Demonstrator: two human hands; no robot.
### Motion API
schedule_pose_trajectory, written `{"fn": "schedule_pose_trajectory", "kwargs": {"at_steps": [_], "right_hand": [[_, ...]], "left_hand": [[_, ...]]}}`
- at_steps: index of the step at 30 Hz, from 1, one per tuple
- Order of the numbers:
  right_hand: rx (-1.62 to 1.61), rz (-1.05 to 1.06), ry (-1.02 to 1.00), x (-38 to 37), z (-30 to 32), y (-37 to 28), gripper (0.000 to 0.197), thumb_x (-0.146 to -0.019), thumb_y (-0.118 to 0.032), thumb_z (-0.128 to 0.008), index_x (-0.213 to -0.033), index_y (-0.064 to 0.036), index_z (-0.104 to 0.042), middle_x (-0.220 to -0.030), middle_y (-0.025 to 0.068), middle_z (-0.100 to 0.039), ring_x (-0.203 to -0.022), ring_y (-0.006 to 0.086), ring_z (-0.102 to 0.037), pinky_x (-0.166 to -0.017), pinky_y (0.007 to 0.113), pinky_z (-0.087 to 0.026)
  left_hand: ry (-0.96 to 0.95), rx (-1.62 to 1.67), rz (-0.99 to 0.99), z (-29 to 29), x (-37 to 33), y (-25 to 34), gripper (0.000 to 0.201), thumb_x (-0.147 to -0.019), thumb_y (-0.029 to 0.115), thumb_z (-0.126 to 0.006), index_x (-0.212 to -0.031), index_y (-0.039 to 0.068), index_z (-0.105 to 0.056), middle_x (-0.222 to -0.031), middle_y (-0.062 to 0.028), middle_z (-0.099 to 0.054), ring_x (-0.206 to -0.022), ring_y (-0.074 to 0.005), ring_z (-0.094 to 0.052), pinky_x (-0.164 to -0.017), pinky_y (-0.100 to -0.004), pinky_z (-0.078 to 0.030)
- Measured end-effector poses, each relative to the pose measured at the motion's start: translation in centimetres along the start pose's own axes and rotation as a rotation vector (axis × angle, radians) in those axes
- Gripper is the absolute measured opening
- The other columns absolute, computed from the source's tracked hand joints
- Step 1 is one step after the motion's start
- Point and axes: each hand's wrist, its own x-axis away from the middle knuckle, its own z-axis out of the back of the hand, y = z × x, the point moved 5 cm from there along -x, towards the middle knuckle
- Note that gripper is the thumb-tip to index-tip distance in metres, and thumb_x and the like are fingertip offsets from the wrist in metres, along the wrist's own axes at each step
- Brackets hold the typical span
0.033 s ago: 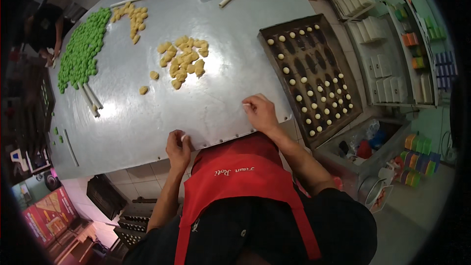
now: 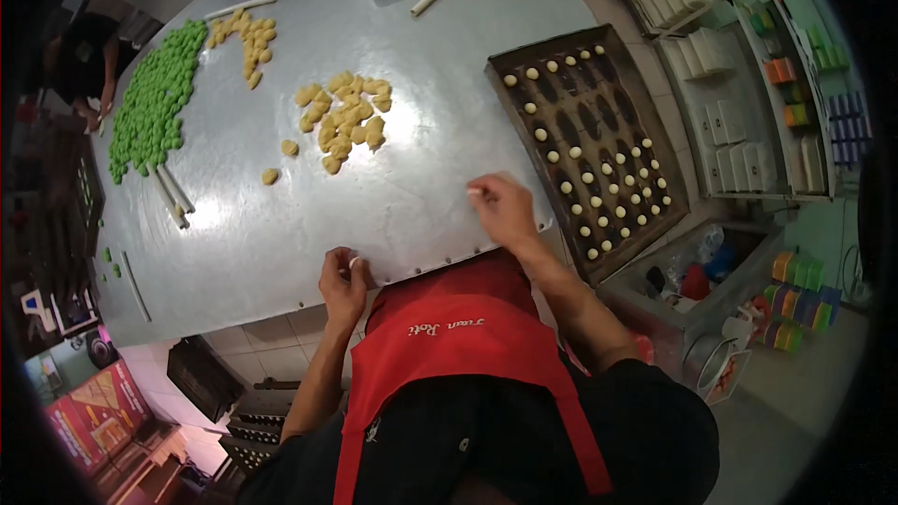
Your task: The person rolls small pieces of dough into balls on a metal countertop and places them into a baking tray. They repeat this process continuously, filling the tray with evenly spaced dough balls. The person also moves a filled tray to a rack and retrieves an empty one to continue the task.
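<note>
Along the near edge of the bench (image 2: 421, 65), the two hands are held well apart. In the left hand (image 2: 343, 284), by the near edge, a small pale piece (image 2: 354, 263) is pinched between thumb and fingers. By the right hand (image 2: 506, 212), held over the bench toward its near right corner, a pale bit (image 2: 474, 192) is gripped at the fingertips; its shape is too small to be made out.

At the right edge of the bench, a dark tray (image 2: 613, 93) is placed, though how it is supported cannot be told. It is judged to be partly filled: its near half is set with rows of pale balls (image 2: 614, 188), and a line of them is carried up the left side and along the far end. Dark hollows (image 2: 586, 117) are left bare in the middle of the far half, so the filling is judged unfinished.

In the middle of the bench, yellow dough lumps (image 2: 353, 114) are heaped loosely, with two set apart toward the near left. Toward the far left edge, green dough pieces (image 2: 154, 98) are spread in a large patch, beside which more yellow pieces (image 2: 253, 51) are laid.
</note>
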Motion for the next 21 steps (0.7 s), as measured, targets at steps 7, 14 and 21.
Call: {"fn": "schedule_pose_trajectory", "kwargs": {"at_steps": [7,14,21], "right_hand": [[0.242,-0.146,0.275,-7.6,14.0,9.4,0.027,-0.101,-0.011,-0.077,-0.126,0.0002,-0.077,-0.113,0.0205,-0.074,-0.096,0.0344,-0.077,-0.086,0.046,-0.062],[0.488,0.039,0.174,-10.0,14.5,15.2,0.047,-0.094,-0.014,-0.083,-0.135,0.0027,-0.067,-0.122,0.0263,-0.068,-0.118,0.0475,-0.063,-0.103,0.057,-0.052],[0.350,0.018,0.248,-7.3,18.5,10.6,0.066,-0.090,-0.013,-0.086,-0.149,-0.0005,-0.058,-0.134,0.0249,-0.064,-0.128,0.0474,-0.060,-0.110,0.057,-0.050]], "left_hand": [[-0.186,0.105,-0.167,-9.8,-8.2,10.6,0.025,-0.100,0.013,-0.083,-0.121,0.001,-0.077,-0.106,-0.0108,-0.078,-0.089,-0.0195,-0.075,-0.078,-0.0356,-0.062],[-0.286,-0.029,-0.639,-23.1,-15.8,25.8,0.021,-0.092,0.009,-0.082,-0.112,0.006,-0.078,-0.107,-0.0147,-0.077,-0.104,-0.0359,-0.071,-0.092,-0.0447,-0.058],[-0.414,-0.341,-0.827,-35.6,-18.4,30.1,0.021,-0.090,0.014,-0.078,-0.110,0.008,-0.077,-0.105,-0.0131,-0.077,-0.110,-0.0375,-0.068,-0.095,-0.0520,-0.054]]}}
